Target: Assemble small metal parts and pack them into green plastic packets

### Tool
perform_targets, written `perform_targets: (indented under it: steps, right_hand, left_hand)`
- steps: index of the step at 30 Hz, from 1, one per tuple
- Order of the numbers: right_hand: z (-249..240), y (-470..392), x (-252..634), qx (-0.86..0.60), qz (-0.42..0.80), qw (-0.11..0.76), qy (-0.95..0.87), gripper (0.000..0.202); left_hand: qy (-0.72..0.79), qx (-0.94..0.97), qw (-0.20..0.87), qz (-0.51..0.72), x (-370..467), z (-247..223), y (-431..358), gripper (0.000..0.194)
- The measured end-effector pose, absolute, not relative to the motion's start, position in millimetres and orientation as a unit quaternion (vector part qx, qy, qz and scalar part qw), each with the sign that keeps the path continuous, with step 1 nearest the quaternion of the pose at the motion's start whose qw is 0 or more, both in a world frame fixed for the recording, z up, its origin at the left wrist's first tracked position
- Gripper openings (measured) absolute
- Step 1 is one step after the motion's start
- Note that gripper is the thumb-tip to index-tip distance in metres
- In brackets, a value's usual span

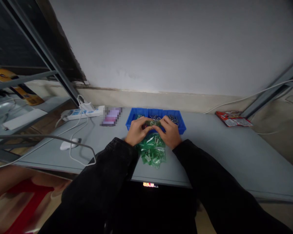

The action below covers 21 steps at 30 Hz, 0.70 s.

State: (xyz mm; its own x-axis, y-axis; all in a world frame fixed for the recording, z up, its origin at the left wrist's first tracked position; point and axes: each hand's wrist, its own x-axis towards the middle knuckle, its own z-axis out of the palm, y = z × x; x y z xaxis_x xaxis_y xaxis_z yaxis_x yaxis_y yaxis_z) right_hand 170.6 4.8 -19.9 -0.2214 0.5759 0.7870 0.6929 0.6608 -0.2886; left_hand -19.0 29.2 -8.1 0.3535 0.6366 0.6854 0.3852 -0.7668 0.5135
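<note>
In the head view, my left hand [136,130] and my right hand [171,132] meet above the front edge of a blue divided tray [182,126]. Between them they pinch a small green plastic bag [152,123], thumbs and fingers closed on its two sides. Just below my hands, several clear green plastic bags [152,152] lie on the grey table [210,152], with small pale pieces inside. Small metal parts [155,118] fill the tray's middle compartment, and darker metal pieces [173,119] the right one. My left hand partly hides the left compartment.
On the left are a white power strip [88,112] with plugged-in cables, a blurred-out flat purple item [111,116] and a white mouse-shaped object [69,144]. A red packet [233,119] lies at the right. A yellow-and-black tool [21,87] stands beyond the left metal frame.
</note>
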Motion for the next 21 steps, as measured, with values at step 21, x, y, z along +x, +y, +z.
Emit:
perform_targets:
  steps: [21]
  right_hand:
    - [-20.9,4.9,171.5,-0.426,-0.074,0.509,-0.745,0.037]
  left_hand:
    - [0.311,0.808,0.132,0.483,-17.6,-6.9,26.6,0.022]
